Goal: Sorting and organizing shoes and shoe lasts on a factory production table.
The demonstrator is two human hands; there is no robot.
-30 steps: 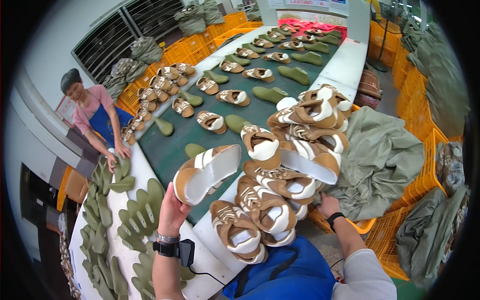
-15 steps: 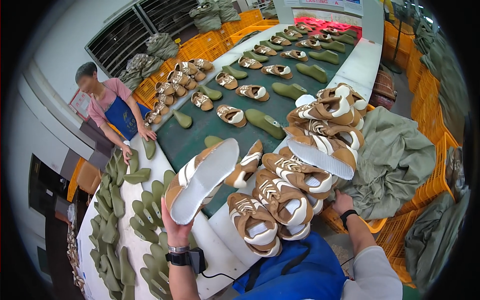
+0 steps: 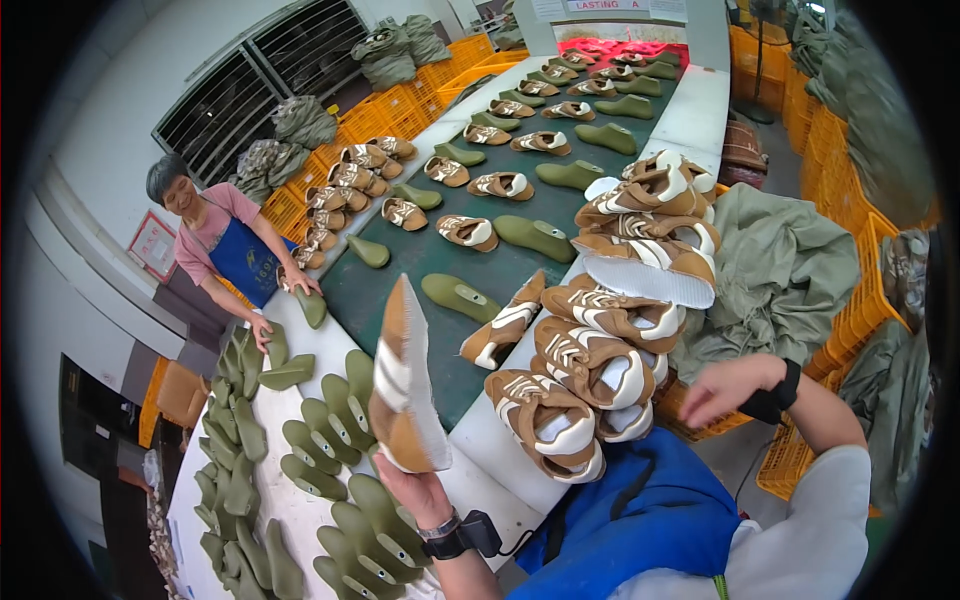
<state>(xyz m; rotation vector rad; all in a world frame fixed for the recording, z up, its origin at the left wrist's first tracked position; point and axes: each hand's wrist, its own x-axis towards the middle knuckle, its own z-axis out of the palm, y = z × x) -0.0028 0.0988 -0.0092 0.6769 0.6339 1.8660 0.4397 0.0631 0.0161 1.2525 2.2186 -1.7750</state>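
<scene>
In my left hand (image 3: 418,494) is a brown-and-white shoe upper (image 3: 403,390), tipped on its end with its pale underside turned right. The fingers close around its lower end. My right hand (image 3: 728,388) is raised beside the pile of shoe uppers (image 3: 588,370), loosely curled, a little blurred, with nothing visible in it. One single upper (image 3: 507,322) lies tilted at the near edge of the green conveyor belt (image 3: 400,290), left of that pile. Near it on the belt rests a green shoe last (image 3: 460,296).
More lasts (image 3: 345,428) stand and lie on the white table at left. Across the belt a co-worker in a blue apron (image 3: 240,262) handles lasts beside stacked uppers (image 3: 355,175). Grey-green cloth (image 3: 770,265) covers yellow crates (image 3: 858,300) at right.
My left hand has turned the upper from sole-facing to edge-on and shifted it slightly right. My right hand has come out from behind the pile, upward and right. The view has shifted too.
</scene>
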